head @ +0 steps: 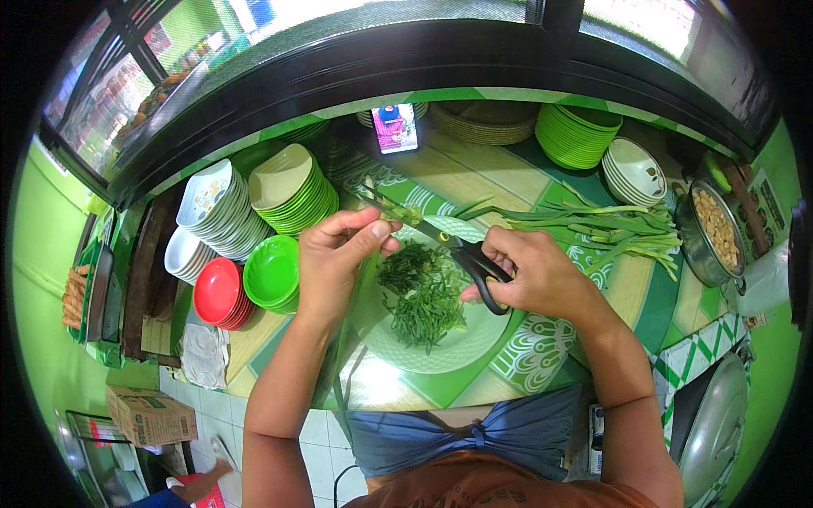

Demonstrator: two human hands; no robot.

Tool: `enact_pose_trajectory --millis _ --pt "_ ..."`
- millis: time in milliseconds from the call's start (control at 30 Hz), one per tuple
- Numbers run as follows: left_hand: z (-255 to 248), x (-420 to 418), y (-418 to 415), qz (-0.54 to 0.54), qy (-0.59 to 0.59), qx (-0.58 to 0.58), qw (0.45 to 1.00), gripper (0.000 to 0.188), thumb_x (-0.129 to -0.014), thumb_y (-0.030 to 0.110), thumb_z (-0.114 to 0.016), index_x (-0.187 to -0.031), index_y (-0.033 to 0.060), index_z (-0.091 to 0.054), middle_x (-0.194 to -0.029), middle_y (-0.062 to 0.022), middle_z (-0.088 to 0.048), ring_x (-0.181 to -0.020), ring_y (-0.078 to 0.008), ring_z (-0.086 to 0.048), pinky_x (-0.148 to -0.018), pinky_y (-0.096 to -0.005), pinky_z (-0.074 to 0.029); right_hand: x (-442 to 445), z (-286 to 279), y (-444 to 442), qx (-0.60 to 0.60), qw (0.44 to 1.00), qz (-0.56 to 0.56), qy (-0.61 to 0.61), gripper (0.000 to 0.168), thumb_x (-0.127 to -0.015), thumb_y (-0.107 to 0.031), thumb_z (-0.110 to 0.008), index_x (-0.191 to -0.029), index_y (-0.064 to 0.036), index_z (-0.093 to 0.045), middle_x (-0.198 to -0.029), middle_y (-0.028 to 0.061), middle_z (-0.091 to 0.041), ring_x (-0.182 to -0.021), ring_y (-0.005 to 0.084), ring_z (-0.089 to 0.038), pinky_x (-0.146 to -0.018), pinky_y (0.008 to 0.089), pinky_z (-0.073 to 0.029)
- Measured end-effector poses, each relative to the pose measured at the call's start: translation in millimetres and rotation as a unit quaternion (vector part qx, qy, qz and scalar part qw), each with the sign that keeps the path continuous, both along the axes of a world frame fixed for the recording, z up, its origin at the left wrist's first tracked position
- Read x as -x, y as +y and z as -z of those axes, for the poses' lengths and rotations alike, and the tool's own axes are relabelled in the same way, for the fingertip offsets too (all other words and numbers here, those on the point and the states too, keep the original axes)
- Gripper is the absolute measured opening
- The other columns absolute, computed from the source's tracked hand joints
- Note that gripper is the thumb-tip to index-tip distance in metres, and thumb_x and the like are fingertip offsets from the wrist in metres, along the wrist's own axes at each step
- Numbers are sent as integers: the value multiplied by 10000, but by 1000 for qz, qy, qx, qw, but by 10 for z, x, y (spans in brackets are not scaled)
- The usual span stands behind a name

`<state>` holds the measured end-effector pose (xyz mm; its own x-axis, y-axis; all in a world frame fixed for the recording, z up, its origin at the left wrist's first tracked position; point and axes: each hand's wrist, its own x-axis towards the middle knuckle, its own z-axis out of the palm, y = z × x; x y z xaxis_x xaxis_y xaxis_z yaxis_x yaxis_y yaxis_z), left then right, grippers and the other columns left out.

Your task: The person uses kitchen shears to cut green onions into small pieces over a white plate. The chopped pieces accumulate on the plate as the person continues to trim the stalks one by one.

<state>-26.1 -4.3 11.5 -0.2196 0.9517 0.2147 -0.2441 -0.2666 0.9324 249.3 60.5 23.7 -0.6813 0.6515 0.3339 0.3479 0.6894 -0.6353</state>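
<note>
My left hand [343, 254] pinches a green onion near its pale end, its long leaves [343, 374] hanging down past the table's edge. In my right hand [533, 270] is a pair of black-handled scissors [462, 249], whose blades reach up to the left, beside my left fingertips. Cut green bits cling around the blades. Below both hands, a pale green plate [406, 359] holds two heaps of snipped greens, a darker one [409, 263] and a lighter one [429, 311]. Whole green onions [597, 225] lie in a bunch right of the plate.
Stacked bowls in white [222, 203], green [273, 270] and red [219, 292] stand at left. A phone [395, 129] leans at the back near stacked plates [486, 120]. At right sits a metal pot [708, 235] of brown pieces. Another person's foot [222, 454] shows at lower left.
</note>
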Motion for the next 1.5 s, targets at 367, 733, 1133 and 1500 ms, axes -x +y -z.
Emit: enact_pose_trajectory --millis 367,733,1133,1500 --pt "10 -4 -10 -9 22 -12 1000 171 -973 11 -762 -1144 19 -774 -1046 -198 -798 -840 -195 -754 -823 -329 -614 -10 27 24 24 1000 8 -6 510 -726 -321 -1004 -843 -39 -596 -694 59 -588 -611 175 -562 -577 336 -458" --pt "30 65 -23 33 8 -56 998 226 -991 -5 -733 -1214 -40 -717 -1112 -159 -778 -905 -203 -769 -864 -333 -625 -7 67 50 40 998 -42 3 648 -660 -412 -1022 -1024 -37 -639 -844 76 -643 -753 205 -625 -687 353 -508" --pt "83 -36 -31 65 37 -16 997 114 -977 19 -781 -1065 -16 -717 -1052 -165 -797 -876 -183 -770 -823 -315 -633 37 41 -3 30 999 -24 -9 620 -691 -380 -1012 -1016 -31 -615 -853 101 -651 -759 250 -657 -710 383 -532" --pt "64 -53 -35 83 33 -23 996 78 -984 13 -773 -1034 -6 -716 -1017 -166 -792 -876 -190 -773 -819 -311 -631 48 65 -12 29 999 -45 2 608 -689 -354 -1021 -991 -37 -598 -816 85 -648 -712 231 -634 -673 366 -510"
